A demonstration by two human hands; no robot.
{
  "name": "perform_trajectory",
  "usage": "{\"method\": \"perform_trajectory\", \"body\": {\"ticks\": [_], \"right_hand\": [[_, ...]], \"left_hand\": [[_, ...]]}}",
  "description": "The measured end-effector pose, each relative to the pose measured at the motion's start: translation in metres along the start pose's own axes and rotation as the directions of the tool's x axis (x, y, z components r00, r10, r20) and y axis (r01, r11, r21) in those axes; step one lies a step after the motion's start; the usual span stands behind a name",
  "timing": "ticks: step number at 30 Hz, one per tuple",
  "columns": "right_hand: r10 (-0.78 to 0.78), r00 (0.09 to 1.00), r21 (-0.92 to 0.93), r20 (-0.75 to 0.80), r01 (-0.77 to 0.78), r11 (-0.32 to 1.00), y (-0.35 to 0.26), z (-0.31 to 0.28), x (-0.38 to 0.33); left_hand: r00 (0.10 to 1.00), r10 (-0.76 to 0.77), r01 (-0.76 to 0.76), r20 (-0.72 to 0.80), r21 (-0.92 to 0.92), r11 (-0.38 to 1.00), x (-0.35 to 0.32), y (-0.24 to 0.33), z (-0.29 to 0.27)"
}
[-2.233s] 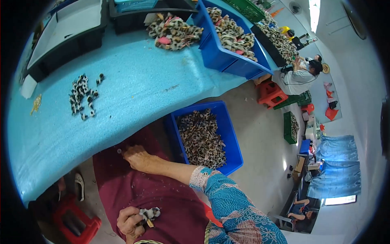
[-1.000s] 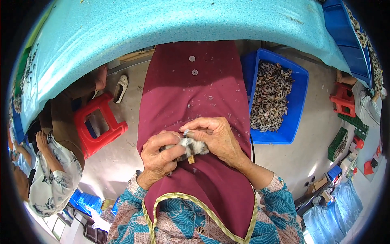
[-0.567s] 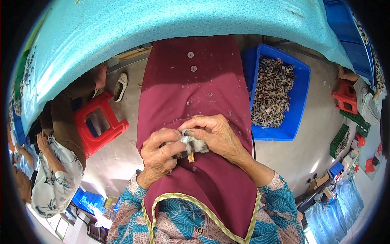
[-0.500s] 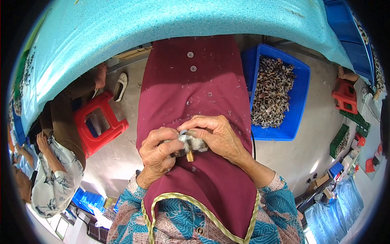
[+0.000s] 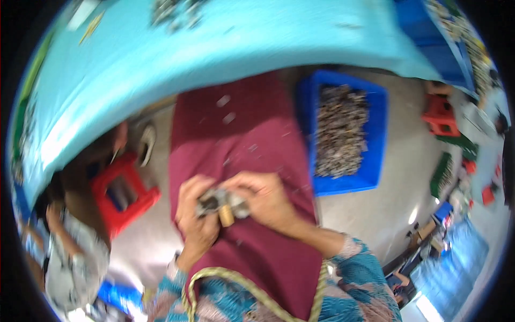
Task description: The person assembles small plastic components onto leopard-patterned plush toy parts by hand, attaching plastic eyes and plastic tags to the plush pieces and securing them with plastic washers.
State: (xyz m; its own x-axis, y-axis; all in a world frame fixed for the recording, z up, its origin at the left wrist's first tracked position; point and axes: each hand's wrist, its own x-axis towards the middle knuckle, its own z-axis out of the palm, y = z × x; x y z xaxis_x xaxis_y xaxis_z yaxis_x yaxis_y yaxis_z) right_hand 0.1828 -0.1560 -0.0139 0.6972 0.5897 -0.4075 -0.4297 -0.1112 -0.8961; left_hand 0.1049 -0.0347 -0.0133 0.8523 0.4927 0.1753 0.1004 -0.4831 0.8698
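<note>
Over my lap, my left hand point(image 5: 194, 214) and my right hand point(image 5: 265, 201) both pinch a small furry grey, white and black piece point(image 5: 240, 209). A tan tag point(image 5: 226, 216) hangs down from its near side, between the hands. The fingers of both hands are bent together at the piece's upper edge. Blur hides the exact fingertip contact. Beneath them a dark red apron point(image 5: 241, 139) with loose bits of fluff covers my lap.
A turquoise-covered table point(image 5: 241, 48) spans the front, with grey furry pieces point(image 5: 174, 13) on it. A blue crate point(image 5: 378, 139) of similar-looking pieces stands to the right. At left are a red stool point(image 5: 120, 196) and a seated person point(image 5: 75, 257).
My view has shifted and blurred, bringing more of the tabletop and its furry pieces into sight. Both hands still hold the furry piece, and its tag now appears broader.
</note>
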Motion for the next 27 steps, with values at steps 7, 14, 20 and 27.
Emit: {"method": "perform_trajectory", "body": {"ticks": [7,14,20,27], "right_hand": [[0.014,0.999,0.123,0.033,-0.018,0.992,0.016,0.007,0.008],[-0.045,0.989,0.098,0.138,0.032,0.995,0.013,0.003,0.002],[-0.067,0.996,-0.099,0.065,0.074,0.992,0.025,0.014,0.013],[-0.073,0.997,-0.116,0.027,0.076,0.990,0.031,0.016,0.015]], "left_hand": [[0.945,-0.238,0.262,0.223,-0.086,0.961,-0.001,-0.006,-0.010],[0.886,-0.359,0.408,0.292,-0.128,0.904,-0.008,-0.021,-0.015],[0.867,-0.446,0.486,0.222,-0.184,0.854,-0.019,-0.029,-0.011],[0.893,-0.406,0.432,0.196,-0.114,0.895,-0.024,-0.040,-0.010]]}}
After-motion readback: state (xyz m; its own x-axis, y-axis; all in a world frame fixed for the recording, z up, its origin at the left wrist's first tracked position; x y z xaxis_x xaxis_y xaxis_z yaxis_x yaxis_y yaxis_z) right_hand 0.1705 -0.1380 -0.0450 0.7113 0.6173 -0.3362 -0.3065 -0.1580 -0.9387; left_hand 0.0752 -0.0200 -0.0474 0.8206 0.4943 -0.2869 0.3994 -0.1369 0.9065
